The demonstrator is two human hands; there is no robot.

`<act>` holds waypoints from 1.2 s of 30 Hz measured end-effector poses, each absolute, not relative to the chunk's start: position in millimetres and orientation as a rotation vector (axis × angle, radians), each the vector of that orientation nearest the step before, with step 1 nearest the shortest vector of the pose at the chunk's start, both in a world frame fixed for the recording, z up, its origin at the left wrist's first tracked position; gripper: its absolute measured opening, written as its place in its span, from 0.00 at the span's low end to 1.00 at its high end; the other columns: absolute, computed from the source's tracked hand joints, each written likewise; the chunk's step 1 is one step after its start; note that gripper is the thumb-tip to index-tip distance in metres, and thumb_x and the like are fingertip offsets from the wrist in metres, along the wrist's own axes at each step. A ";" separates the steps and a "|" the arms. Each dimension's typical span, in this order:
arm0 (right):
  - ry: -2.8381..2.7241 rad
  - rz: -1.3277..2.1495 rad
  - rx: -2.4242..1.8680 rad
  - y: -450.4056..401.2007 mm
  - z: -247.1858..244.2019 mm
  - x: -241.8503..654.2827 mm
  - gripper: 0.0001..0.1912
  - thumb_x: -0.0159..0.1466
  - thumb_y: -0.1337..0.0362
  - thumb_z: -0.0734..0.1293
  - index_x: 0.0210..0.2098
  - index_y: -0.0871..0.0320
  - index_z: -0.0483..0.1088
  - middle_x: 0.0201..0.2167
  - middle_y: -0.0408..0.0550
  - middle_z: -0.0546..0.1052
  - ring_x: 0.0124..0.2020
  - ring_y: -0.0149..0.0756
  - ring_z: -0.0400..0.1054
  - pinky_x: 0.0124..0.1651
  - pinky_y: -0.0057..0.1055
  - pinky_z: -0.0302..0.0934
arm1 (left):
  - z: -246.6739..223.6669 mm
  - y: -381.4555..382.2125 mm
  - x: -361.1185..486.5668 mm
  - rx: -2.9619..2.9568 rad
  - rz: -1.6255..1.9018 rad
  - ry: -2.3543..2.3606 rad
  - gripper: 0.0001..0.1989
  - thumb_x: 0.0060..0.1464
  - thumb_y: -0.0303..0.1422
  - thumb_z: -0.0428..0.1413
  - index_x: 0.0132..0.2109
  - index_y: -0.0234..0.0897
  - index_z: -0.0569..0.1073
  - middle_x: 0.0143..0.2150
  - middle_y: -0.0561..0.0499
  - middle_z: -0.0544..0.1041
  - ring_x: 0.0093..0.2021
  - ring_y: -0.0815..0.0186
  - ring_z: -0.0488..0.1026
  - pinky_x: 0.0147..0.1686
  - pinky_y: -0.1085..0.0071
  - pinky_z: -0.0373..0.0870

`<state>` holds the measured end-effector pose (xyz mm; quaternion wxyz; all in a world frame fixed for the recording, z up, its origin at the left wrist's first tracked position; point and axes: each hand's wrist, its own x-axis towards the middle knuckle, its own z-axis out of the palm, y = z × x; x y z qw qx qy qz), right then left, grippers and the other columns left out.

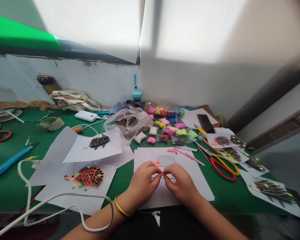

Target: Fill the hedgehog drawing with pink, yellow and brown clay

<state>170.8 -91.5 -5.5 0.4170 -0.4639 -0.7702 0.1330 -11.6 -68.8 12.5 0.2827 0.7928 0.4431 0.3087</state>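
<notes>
Scissors (214, 155) right of drawing sheet (197, 187); clay packets (169, 131) behind sheet

You wore a slim gold-coloured bangle (118, 208) on your left wrist (127, 200), lower centre-left; both forearms (215, 215) were bare. Apparent black clothing (177, 221), white-marked, showed bottom centre.

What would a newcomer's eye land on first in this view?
Probably the left hand and right hand, fingertips meeting over the white paper at front centre, around a piece too small to identify. Next, the orange hedgehog dotted with green, lying left of the hands, and the scissors with red and yellow handles to their right.
</notes>
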 end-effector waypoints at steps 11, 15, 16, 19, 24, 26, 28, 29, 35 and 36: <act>-1.947 0.295 -1.169 -93.2 -2.1 168.2 0.09 0.60 0.74 0.64 0.35 0.54 0.71 0.33 0.45 0.75 0.38 0.38 0.67 0.42 0.36 0.59 | 16.5 -72.5 -8.2 2.075 0.758 1.163 0.08 0.61 0.32 0.55 0.41 0.42 0.80 0.38 0.50 0.74 0.43 0.63 0.71 0.46 0.66 0.67; -1.949 0.272 -1.204 -95.2 -2.8 166.3 0.08 0.60 0.74 0.63 0.33 0.55 0.69 0.33 0.45 0.74 0.38 0.39 0.66 0.42 0.37 0.58 | 15.2 -69.1 -6.8 2.035 0.752 1.159 0.08 0.59 0.30 0.56 0.38 0.41 0.80 0.36 0.51 0.75 0.40 0.64 0.72 0.44 0.68 0.68; -1.950 0.261 -1.218 -95.6 -3.1 166.0 0.08 0.59 0.75 0.63 0.33 0.55 0.69 0.32 0.45 0.74 0.38 0.39 0.66 0.43 0.37 0.58 | 15.1 -68.2 -6.8 2.034 0.752 1.157 0.07 0.59 0.30 0.56 0.37 0.40 0.80 0.35 0.51 0.75 0.40 0.64 0.72 0.43 0.68 0.68; -1.958 0.224 -1.251 -96.2 -4.3 165.5 0.08 0.59 0.74 0.62 0.32 0.55 0.68 0.31 0.45 0.74 0.37 0.39 0.65 0.42 0.37 0.58 | 15.2 -66.1 -6.9 2.041 0.739 1.163 0.07 0.58 0.30 0.57 0.35 0.40 0.80 0.34 0.51 0.75 0.39 0.65 0.72 0.42 0.68 0.67; -1.976 0.223 -1.287 -98.3 -7.2 161.8 0.07 0.59 0.74 0.62 0.31 0.55 0.67 0.29 0.45 0.72 0.36 0.39 0.64 0.40 0.35 0.56 | 15.9 -65.9 -5.9 2.105 0.687 1.179 0.06 0.55 0.27 0.57 0.34 0.39 0.80 0.33 0.51 0.75 0.38 0.65 0.72 0.40 0.69 0.67; -1.986 0.231 -1.303 -98.8 -8.3 161.0 0.07 0.58 0.74 0.62 0.30 0.56 0.66 0.29 0.45 0.71 0.35 0.38 0.63 0.40 0.35 0.56 | 15.4 -66.5 -5.3 2.167 0.671 1.185 0.06 0.54 0.26 0.57 0.34 0.39 0.79 0.33 0.51 0.75 0.38 0.64 0.72 0.40 0.69 0.66; -2.014 0.214 -1.329 -96.8 -9.4 165.7 0.07 0.58 0.75 0.62 0.30 0.56 0.66 0.29 0.44 0.71 0.35 0.38 0.63 0.40 0.34 0.56 | 13.6 -66.5 -5.7 2.249 0.662 1.207 0.05 0.53 0.25 0.57 0.33 0.38 0.77 0.34 0.51 0.75 0.39 0.63 0.71 0.40 0.68 0.66; -2.035 0.189 -1.352 -94.2 -10.0 171.2 0.07 0.57 0.75 0.62 0.31 0.56 0.66 0.29 0.45 0.72 0.35 0.38 0.64 0.40 0.35 0.55 | 12.2 -66.0 -6.4 2.292 0.657 1.222 0.06 0.53 0.24 0.56 0.33 0.38 0.77 0.34 0.50 0.75 0.39 0.63 0.71 0.40 0.68 0.66; -2.081 -0.054 -1.761 -67.5 -16.5 238.5 0.04 0.63 0.69 0.64 0.32 0.55 0.69 0.30 0.46 0.75 0.34 0.40 0.66 0.37 0.35 0.54 | -1.0 -57.9 -15.3 2.383 0.599 1.246 0.03 0.56 0.26 0.58 0.36 0.38 0.75 0.35 0.50 0.77 0.39 0.62 0.72 0.41 0.66 0.65; -2.078 -0.078 -1.830 -64.5 -18.4 248.9 0.04 0.63 0.67 0.64 0.32 0.55 0.70 0.29 0.46 0.76 0.33 0.41 0.66 0.36 0.35 0.54 | -2.9 -56.6 -15.9 2.393 0.579 1.258 0.01 0.56 0.27 0.59 0.35 0.38 0.75 0.35 0.50 0.77 0.38 0.62 0.72 0.40 0.66 0.65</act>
